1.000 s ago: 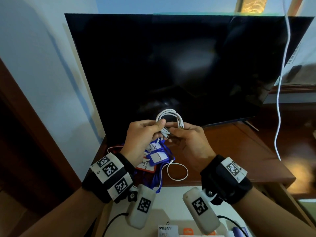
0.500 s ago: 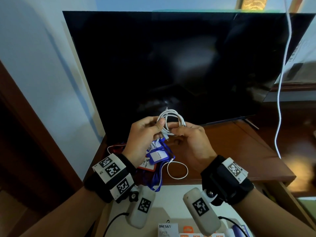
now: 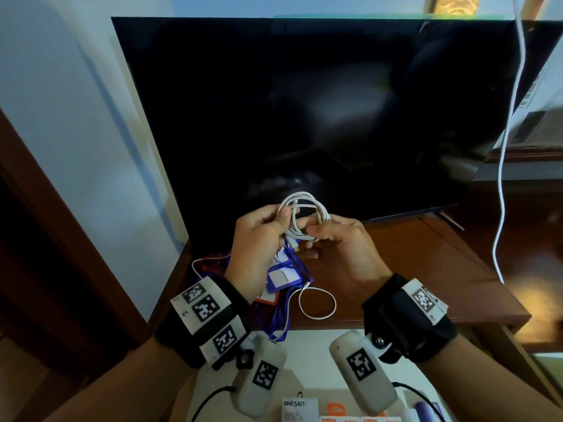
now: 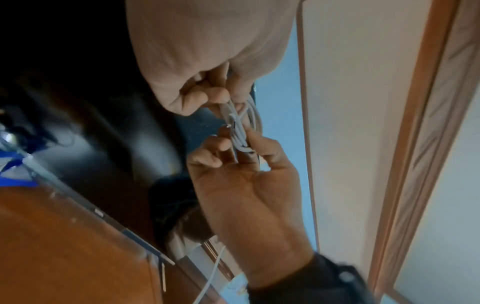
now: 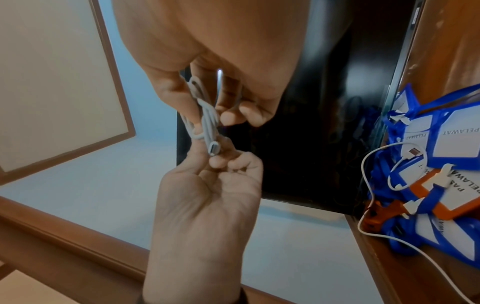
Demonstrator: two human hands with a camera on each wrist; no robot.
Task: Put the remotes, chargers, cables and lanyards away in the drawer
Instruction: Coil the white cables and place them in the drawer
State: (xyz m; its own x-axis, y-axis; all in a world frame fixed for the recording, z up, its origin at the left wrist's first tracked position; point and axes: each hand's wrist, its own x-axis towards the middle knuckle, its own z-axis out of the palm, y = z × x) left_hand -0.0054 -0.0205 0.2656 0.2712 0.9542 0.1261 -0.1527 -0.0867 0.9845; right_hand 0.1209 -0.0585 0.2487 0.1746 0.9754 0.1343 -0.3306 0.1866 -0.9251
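Between the two sets of fingertips, up in the air in front of the dark TV screen (image 3: 304, 111), sits a coiled white cable (image 3: 304, 217) — the left hand (image 3: 259, 242) pinches one side of the loops with thumb against forefinger, and the right hand (image 3: 344, 254) pinches the other side the same way, its remaining fingers loosely curled. One plug end of the cable pokes out below the left thumb, pointing down toward the right palm in the right wrist view.

Below the fingers, on the wooden TV stand (image 3: 426, 269), there's a messy pile of blue lanyards (image 3: 283, 278) with white card holders reading "PELAWAT", plus one orange-framed badge (image 5: 441, 195) mixed in. A second white cable (image 3: 316, 303) lies looped just beside that pile, one of its ends resting on the badges. The left wrist partly hides the pile from the head camera.

Off past the right hand a thin white cord (image 3: 502, 178) hangs down in front of the screen's edge. Nearer than both wrists, some small packaged boxes (image 3: 300, 409) show at the bottom of the head view — can't tell whether that's the drawer.
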